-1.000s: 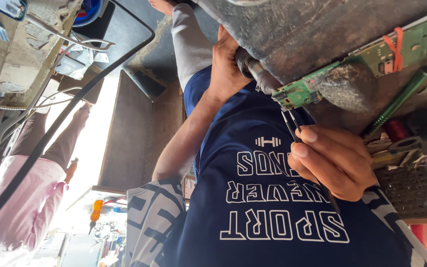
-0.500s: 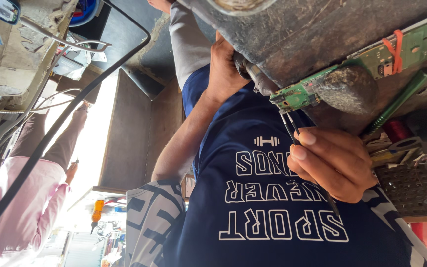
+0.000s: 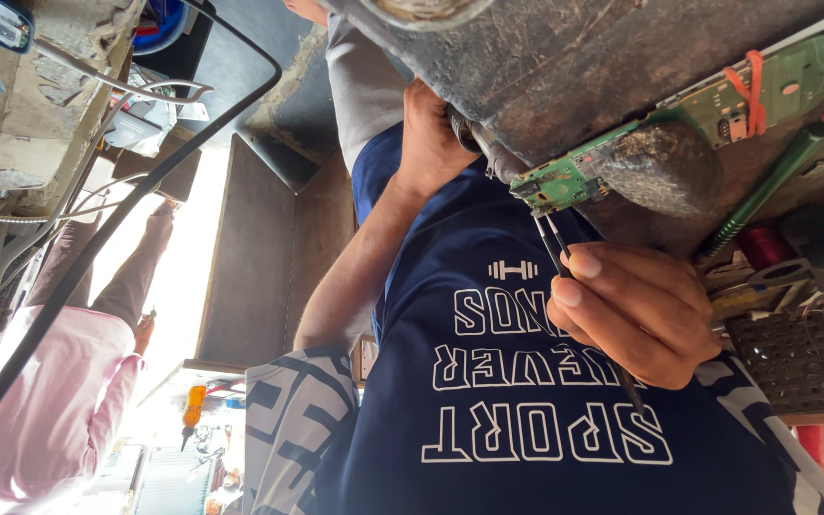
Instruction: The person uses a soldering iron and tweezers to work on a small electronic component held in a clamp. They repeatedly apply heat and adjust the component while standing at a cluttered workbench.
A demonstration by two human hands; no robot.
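right hand (image 3: 636, 310): fingers clamped on dark tweezers (image 3: 553, 243), tips touching the near edge of a small green circuit board (image 3: 560, 181). the board lies on the dark desk (image 3: 565, 67), pinned under a grey stone (image 3: 660, 170). left hand (image 3: 436, 133): fingers closed round a metal tool (image 3: 484, 148) at the desk's edge, just beside the board.

The person is wearing a dark navy T-shirt (image 3: 536, 381) with white block lettering and a small white dumbbell mark (image 3: 513, 270) across the chest. The sleeves are short, leaving the forearms bare. The left hand (image 3: 436, 133) and right hand (image 3: 636, 310) are wearing no gloves.
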